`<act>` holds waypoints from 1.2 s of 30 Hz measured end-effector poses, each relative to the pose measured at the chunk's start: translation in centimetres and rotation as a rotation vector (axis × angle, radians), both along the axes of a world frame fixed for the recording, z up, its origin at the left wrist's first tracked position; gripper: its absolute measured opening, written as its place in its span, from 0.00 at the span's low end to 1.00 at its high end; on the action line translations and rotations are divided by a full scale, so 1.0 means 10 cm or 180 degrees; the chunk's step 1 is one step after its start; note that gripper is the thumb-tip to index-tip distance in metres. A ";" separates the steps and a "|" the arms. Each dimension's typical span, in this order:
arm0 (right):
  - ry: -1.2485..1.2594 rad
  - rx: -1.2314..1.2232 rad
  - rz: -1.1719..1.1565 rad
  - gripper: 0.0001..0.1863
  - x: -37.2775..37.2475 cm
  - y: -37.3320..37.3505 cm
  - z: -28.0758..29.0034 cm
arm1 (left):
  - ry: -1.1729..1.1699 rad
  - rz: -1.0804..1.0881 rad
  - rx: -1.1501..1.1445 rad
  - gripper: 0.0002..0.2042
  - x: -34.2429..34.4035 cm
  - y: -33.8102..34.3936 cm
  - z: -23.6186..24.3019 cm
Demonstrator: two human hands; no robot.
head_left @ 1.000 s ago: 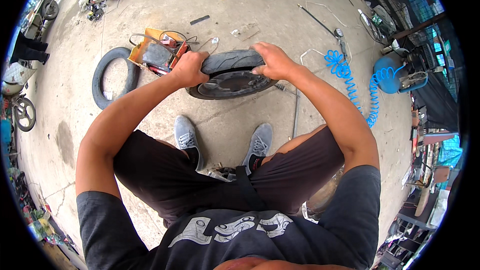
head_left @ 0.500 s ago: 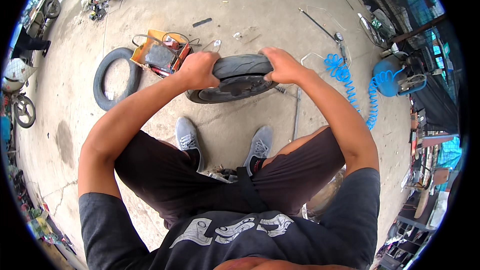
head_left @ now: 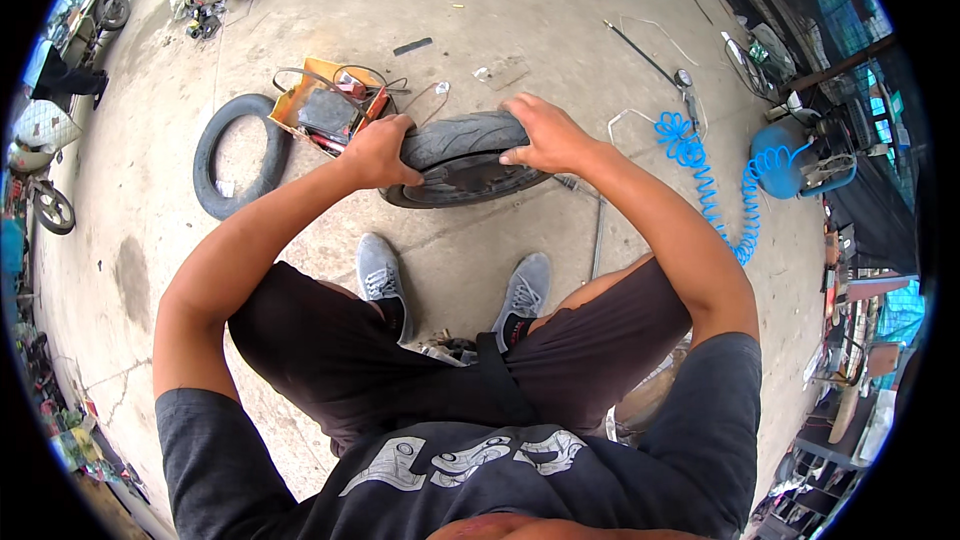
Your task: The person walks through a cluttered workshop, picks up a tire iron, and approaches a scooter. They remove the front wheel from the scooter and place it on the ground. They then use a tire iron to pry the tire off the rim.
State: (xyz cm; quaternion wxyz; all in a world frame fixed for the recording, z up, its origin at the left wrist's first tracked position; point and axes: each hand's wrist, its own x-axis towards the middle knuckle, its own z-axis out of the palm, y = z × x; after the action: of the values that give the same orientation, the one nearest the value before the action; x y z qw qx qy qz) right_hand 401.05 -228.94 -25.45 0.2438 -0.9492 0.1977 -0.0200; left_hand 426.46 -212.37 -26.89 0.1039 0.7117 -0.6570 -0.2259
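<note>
Held tyre: matt black rubber, its tread grooved; the rim inside it appears to be dark metal, its finish obscured by shadow. Left of the held tyre, a loose tyre of dull rubber; right, a coiled hose of glossy plastic; below, shoes of matt cloth. Surrounding floor: stained, rough concrete.
</note>
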 end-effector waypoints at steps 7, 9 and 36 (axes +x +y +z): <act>-0.0119 -0.0108 0.0092 0.35 0.01 -0.02 -0.07 | -0.0026 -0.0127 -0.0365 0.24 0.02 -0.01 -0.12; -0.0103 -0.0125 0.0102 0.35 0.00 -0.03 -0.08 | 0.0032 -0.0116 -0.0392 0.23 0.02 -0.03 -0.13; -0.0113 0.0294 0.0208 0.45 0.00 0.04 0.04 | 0.0249 -0.0295 -0.0423 0.40 -0.35 -0.14 0.26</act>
State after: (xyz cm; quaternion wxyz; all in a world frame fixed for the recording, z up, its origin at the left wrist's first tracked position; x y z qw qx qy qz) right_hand 401.03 -228.51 -25.02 0.2914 -0.9424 0.1630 -0.0197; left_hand 422.93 -213.80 -24.32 0.1659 0.6627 -0.6982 -0.2141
